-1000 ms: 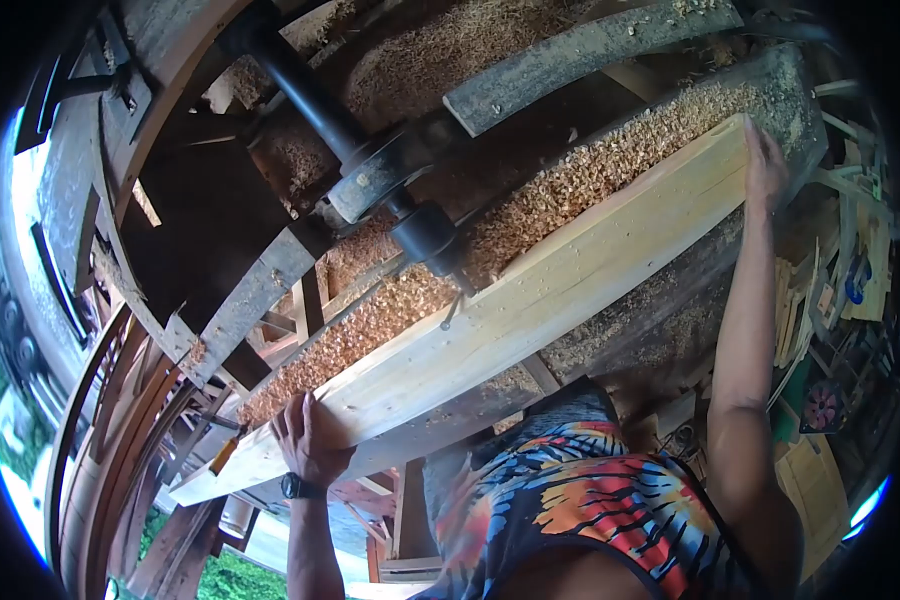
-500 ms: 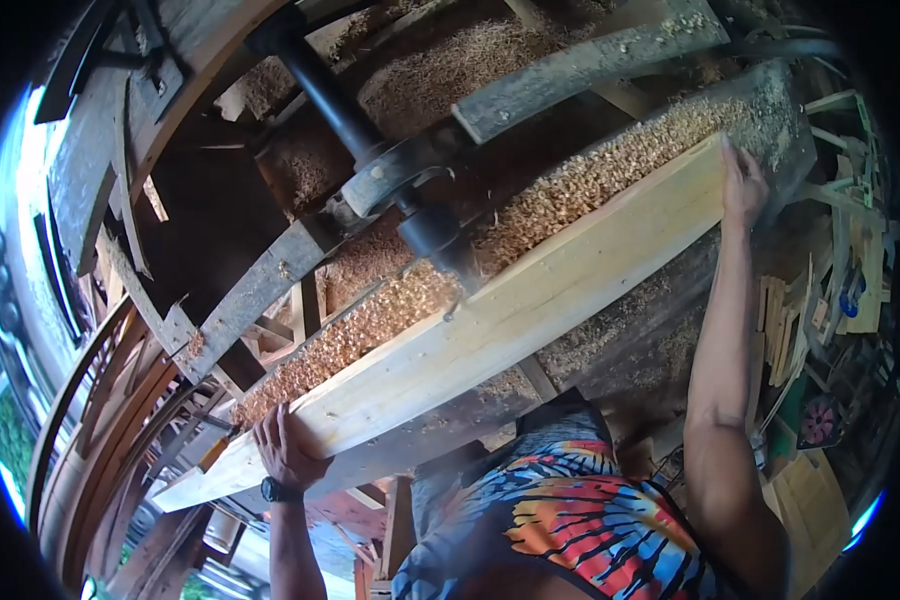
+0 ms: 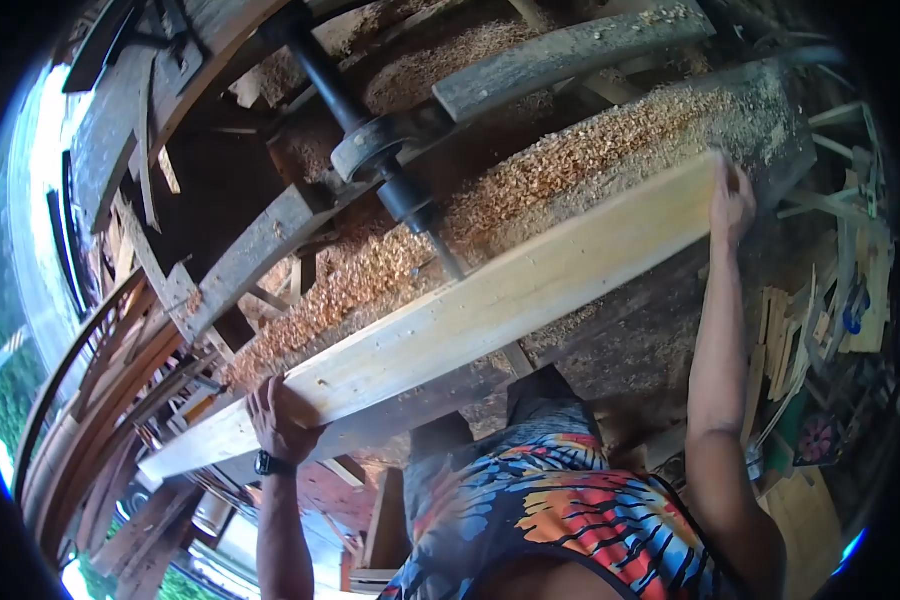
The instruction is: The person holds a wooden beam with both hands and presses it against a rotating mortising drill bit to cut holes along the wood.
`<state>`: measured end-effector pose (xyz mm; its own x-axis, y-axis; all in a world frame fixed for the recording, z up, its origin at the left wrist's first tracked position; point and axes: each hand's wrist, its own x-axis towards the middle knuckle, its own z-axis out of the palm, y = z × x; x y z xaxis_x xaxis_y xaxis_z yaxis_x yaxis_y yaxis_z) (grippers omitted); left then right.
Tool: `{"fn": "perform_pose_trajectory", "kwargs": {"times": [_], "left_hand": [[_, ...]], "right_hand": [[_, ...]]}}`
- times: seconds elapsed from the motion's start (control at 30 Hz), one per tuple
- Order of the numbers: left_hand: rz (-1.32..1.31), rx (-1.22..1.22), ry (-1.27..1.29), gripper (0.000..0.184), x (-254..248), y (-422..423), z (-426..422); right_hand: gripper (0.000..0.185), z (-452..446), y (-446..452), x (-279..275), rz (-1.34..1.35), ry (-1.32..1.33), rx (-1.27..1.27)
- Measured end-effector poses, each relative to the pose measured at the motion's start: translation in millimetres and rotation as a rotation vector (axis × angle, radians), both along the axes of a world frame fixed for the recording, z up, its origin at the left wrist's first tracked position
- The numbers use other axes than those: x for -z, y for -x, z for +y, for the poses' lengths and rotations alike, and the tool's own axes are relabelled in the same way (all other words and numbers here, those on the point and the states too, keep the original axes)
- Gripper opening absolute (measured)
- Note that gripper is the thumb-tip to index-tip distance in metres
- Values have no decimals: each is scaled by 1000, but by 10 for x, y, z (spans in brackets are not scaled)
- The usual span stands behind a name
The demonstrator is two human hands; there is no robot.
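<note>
the plank (image 3: 530, 285) has drawn back from the ridge of wood shavings (image 3: 560, 165), baring dusty bench (image 3: 595, 200) between them. the left hand (image 3: 282, 420) is partly open, gripping its far edge, and the right hand (image 3: 732, 207) curls round its end; the blurred drill bit (image 3: 446, 256) seems to meet that far edge.
</note>
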<state>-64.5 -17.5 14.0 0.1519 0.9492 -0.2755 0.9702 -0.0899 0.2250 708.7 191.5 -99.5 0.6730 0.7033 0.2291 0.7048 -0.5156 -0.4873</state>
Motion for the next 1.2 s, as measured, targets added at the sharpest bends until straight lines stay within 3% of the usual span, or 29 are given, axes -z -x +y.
{"fn": "perform_pose_trajectory", "kwargs": {"times": [0.2, 0.5, 0.57, 0.63, 0.7, 0.77, 0.87, 1.03, 1.2], "left_hand": [[6, 11, 42, 104, -84, -191, -269], [-96, 2, 7, 95, 7, -1140, -152], [-148, -6, 12, 97, 11, -1484, -71], [-262, 15, -20, 102, 84, -1678, -82], [-265, -16, -10, 124, 43, -1700, -158], [-197, -32, -42, 137, -63, -1512, -215], [64, -143, 109, 148, -112, -803, -420], [100, -154, 6, 122, -23, -113, -537], [73, -109, -17, 112, -48, -343, -401]], "right_hand": [[63, -903, -85, -295, 17, 143, 78], [78, -819, -1414, -165, -154, 239, 187], [84, -785, -1842, -43, -272, 204, 202], [100, -799, -1938, -122, -204, 231, 257], [106, -837, -2229, -39, -284, 197, 243], [112, -850, -2042, -199, -257, 209, 216], [115, -764, -1369, -434, -144, 230, 216], [121, -616, -627, -430, 161, 304, 198], [124, -440, -769, -355, -21, 469, 262]]}}
